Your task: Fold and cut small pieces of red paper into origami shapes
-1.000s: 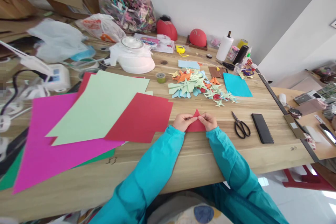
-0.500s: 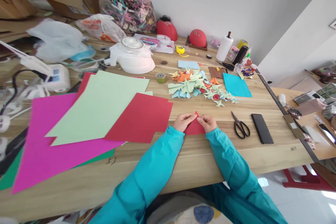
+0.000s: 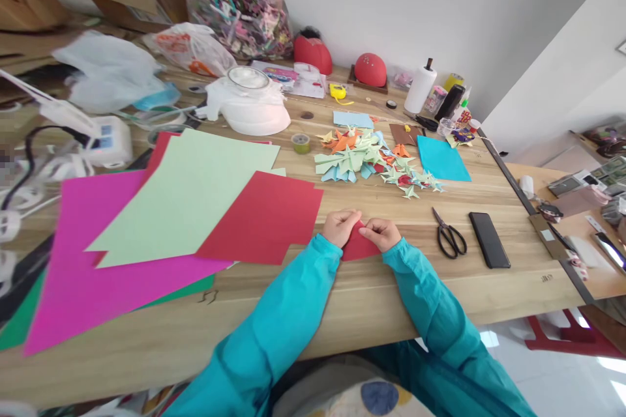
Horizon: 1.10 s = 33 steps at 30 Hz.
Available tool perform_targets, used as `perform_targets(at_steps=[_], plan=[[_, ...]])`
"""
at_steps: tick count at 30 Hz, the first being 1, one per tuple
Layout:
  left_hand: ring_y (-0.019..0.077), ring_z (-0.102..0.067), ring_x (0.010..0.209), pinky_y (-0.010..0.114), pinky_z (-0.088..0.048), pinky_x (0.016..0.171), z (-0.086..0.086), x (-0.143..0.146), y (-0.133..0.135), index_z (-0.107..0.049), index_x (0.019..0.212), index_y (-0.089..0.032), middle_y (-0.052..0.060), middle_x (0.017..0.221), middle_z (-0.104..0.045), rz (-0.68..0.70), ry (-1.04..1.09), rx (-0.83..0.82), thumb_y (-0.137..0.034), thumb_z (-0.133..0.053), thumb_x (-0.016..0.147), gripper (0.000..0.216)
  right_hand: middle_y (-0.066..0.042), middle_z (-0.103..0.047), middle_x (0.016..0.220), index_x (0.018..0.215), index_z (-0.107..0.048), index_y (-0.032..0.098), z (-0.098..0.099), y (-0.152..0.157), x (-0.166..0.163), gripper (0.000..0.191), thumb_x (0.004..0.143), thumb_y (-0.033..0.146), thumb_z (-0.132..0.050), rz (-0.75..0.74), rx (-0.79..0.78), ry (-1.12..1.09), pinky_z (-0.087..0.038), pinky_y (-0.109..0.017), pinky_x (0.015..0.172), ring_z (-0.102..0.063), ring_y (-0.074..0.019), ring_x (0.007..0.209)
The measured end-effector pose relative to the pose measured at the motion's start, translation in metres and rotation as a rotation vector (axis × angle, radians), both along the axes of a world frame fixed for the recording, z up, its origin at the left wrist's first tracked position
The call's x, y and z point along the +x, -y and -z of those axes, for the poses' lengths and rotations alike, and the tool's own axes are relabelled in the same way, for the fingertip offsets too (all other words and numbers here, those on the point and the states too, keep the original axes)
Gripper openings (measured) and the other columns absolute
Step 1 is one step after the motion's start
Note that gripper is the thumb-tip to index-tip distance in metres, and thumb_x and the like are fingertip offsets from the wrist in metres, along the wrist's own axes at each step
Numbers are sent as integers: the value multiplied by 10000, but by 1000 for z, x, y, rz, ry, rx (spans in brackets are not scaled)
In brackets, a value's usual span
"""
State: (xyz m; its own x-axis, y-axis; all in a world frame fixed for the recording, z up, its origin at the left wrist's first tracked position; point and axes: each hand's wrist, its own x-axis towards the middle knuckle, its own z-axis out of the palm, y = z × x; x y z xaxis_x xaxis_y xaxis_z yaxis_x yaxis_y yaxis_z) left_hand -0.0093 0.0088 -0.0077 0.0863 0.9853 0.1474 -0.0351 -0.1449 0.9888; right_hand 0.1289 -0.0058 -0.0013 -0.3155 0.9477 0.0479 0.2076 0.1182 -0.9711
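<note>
Between my hands is a small folded piece of red paper (image 3: 358, 245), close to the tabletop. My left hand (image 3: 341, 227) pinches its left upper side, fingers closed and partly covering the tip. On the right edge, the thumb and forefinger of my right hand (image 3: 381, 233) grip the same paper. Red sheets (image 3: 264, 218) lie just left of my left hand, overlapping pale green sheets (image 3: 190, 199). Beyond my hands sits a heap of folded paper stars and shapes (image 3: 359, 158) in green, orange, blue and red.
Black-handled scissors (image 3: 448, 234) and a phone (image 3: 489, 240) lie to the right. A blue square sheet (image 3: 444, 158) is farther back, near a roll of tape (image 3: 300, 143). Magenta paper (image 3: 98, 273) spreads at left. A power strip (image 3: 110, 141) and bags stand behind it.
The red paper has turned and tilted between my hands. My left hand has closed further over its tip, and my right hand has shifted slightly down and left along its edge.
</note>
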Motion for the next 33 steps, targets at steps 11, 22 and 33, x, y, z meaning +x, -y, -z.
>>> perform_targets(at_steps=[11, 22, 33], plan=[[130, -499, 589, 241, -374, 554, -8, 2, 0, -632, 553, -152, 1, 578, -584, 8, -41, -151, -448, -652, 600, 301, 52, -396, 462, 519, -448, 170, 10, -9, 7, 461, 637, 600, -566, 238, -22, -79, -245, -210, 420, -307, -57, 438], [91, -397, 512, 232, -306, 491, -8, -1, 0, -551, 491, -146, -30, 511, -476, 167, 5, -126, -437, -665, 594, 329, 51, -378, 465, 497, -434, 168, 10, -9, 8, 474, 668, 597, -540, 233, 11, -61, -258, -206, 429, -307, -59, 457], [68, -412, 456, 204, -306, 449, -4, 1, 0, -547, 538, -129, -41, 480, -515, 243, 121, -309, -477, -713, 537, 385, 51, -375, 465, 485, -426, 164, 7, -4, 9, 449, 651, 542, -604, 135, -56, -113, -231, -212, 423, -294, -53, 439]])
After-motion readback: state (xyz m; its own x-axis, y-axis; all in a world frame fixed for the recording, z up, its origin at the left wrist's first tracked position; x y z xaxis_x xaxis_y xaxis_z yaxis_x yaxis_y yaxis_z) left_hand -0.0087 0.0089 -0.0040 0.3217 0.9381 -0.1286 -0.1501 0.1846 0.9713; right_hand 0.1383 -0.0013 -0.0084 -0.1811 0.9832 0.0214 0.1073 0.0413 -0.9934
